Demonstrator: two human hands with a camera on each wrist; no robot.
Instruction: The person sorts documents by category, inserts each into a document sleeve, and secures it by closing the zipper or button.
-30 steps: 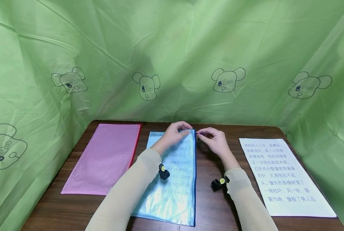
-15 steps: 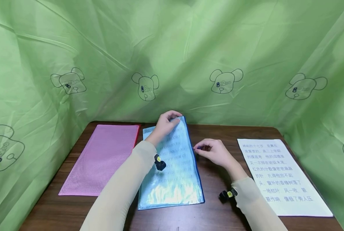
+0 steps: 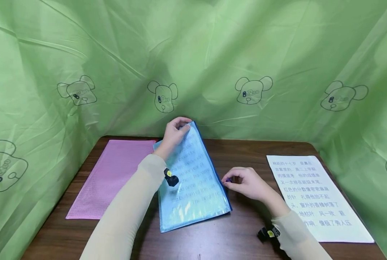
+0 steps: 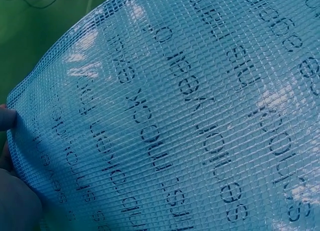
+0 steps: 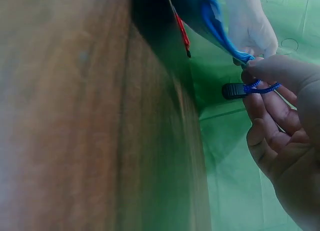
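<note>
A blue mesh zipper pouch (image 3: 193, 173) is tilted up off the table, with a sheet of printed English text showing through it. My left hand (image 3: 175, 133) grips its top right corner between thumb and fingers. Partway down the pouch's right edge, my right hand (image 3: 248, 183) pinches the zipper pull. In the right wrist view a blue cord (image 5: 265, 89) with a black tab (image 5: 234, 91) hangs from that pinch. The left wrist view is filled by the mesh (image 4: 165, 116) and its lettering, with fingertips at the left border.
On the left of the brown table (image 3: 245, 155) lies a pink mesh pouch (image 3: 112, 173) with a red zipper edge. A white sheet with Chinese text (image 3: 317, 198) lies at the right. Green cloth (image 3: 206, 65) hangs behind the table.
My left hand has lifted the pouch's top corner and moved it up and left. My right hand has slid down along the zipper edge, toward me.
</note>
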